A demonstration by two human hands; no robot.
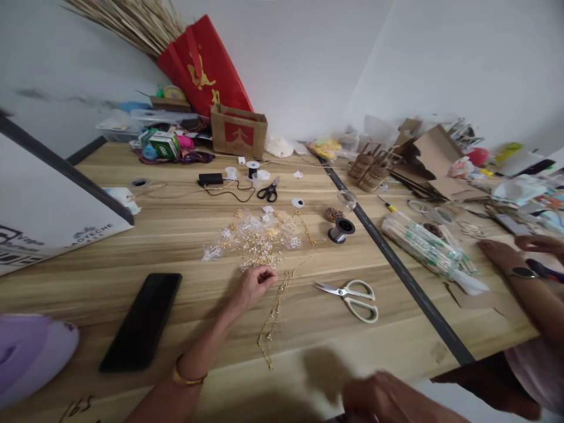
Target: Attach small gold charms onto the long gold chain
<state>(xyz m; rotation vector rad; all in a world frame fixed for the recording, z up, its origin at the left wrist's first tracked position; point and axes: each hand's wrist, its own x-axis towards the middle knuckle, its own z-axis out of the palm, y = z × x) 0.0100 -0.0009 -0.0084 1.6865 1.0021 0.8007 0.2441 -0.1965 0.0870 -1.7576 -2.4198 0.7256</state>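
My left hand (255, 285), with a gold bangle on the wrist, rests at the near edge of a pile of small gold and clear beads (261, 247). Its thumb and fingers are pinched together; whatever is between them is too small to make out. Just right of it, a thin gold beaded chain (274, 311) lies in a long loop on the table. My right hand (381, 399) is low at the bottom edge, blurred by motion, its fingers unclear. White-handled scissors (346, 292) lie between the chain and the dark table strip, touched by neither hand.
A black phone (141, 323) lies left of my forearm. Beyond the beads are black scissors (269, 190) and a wire spool (341, 230). At right, bagged sticks (425, 244) lie near another person's hand (500, 255). A white box (57, 205) stands left.
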